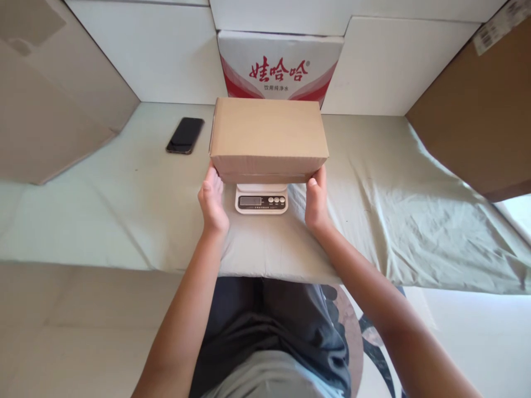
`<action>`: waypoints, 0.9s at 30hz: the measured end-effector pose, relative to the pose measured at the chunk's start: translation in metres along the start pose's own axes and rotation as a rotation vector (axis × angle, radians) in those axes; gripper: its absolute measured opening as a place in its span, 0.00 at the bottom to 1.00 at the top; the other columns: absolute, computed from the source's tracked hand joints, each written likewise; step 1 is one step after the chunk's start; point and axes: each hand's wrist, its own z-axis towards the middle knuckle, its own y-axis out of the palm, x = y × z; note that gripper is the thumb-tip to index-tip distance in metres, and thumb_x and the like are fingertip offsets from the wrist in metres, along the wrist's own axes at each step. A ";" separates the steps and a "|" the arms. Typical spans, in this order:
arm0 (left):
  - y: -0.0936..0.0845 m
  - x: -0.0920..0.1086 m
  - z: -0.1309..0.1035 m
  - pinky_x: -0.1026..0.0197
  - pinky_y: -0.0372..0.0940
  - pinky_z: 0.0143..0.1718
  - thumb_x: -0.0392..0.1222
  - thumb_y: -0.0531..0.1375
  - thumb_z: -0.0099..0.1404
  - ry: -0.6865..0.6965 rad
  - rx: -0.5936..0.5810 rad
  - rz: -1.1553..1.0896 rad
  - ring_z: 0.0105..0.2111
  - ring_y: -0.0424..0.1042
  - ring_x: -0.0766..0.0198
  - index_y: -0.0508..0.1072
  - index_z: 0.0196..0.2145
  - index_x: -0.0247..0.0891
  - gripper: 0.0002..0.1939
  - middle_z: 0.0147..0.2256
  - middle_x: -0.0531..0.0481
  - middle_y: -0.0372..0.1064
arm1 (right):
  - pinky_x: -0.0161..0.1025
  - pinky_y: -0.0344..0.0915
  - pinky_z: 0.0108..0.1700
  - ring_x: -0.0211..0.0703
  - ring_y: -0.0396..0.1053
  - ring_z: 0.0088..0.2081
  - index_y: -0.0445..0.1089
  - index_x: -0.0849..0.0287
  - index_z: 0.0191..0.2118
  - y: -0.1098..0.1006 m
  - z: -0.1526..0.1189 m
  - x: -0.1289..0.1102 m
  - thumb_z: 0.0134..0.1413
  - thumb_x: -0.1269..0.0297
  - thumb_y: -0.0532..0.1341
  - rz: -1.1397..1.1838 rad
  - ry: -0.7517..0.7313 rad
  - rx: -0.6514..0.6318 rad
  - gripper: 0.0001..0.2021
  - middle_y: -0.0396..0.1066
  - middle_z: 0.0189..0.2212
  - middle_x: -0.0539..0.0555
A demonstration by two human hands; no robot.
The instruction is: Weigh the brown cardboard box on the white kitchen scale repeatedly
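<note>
A closed brown cardboard box (269, 130) is held between my two hands, over a white digital kitchen scale (261, 203). My left hand (213, 198) grips the box's lower left corner, its fingers partly hidden behind the side. At the lower right corner, my right hand (317, 198) has its thumb along the front and its other fingers mostly out of sight. The box hides the scale's platform, so I cannot tell whether it rests there or hangs just above. The scale's small display and round buttons face me; no reading is legible.
On the pale green cloth (166, 221), a black smartphone (185, 135) lies left of the box. Behind stands a white and red carton (280, 66) against white panels. Large cardboard boxes flank the surface at left (53, 99) and right (477, 121). The cloth's front edge is near my body.
</note>
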 end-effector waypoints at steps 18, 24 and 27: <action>-0.010 -0.010 0.009 0.42 0.44 0.85 0.84 0.48 0.71 0.006 -0.008 0.023 0.84 0.47 0.46 0.71 0.74 0.51 0.49 0.81 0.48 0.57 | 0.70 0.45 0.87 0.57 0.43 0.87 0.51 0.34 0.79 -0.007 0.005 0.016 0.66 0.27 0.55 -0.007 0.053 0.112 0.41 0.49 0.85 0.47; -0.032 -0.011 0.035 0.45 0.44 0.85 0.86 0.49 0.68 -0.017 -0.002 0.029 0.84 0.45 0.49 0.73 0.73 0.55 0.50 0.81 0.55 0.57 | 0.73 0.46 0.86 0.57 0.41 0.88 0.50 0.35 0.79 -0.020 0.015 0.032 0.65 0.27 0.53 0.040 0.124 0.186 0.43 0.49 0.84 0.48; -0.044 -0.019 0.045 0.46 0.46 0.85 0.87 0.56 0.63 -0.039 0.002 -0.003 0.84 0.49 0.48 0.77 0.70 0.53 0.50 0.79 0.51 0.60 | 0.68 0.46 0.87 0.55 0.42 0.87 0.53 0.38 0.78 -0.017 0.016 0.025 0.64 0.28 0.55 0.091 0.168 0.219 0.43 0.51 0.84 0.49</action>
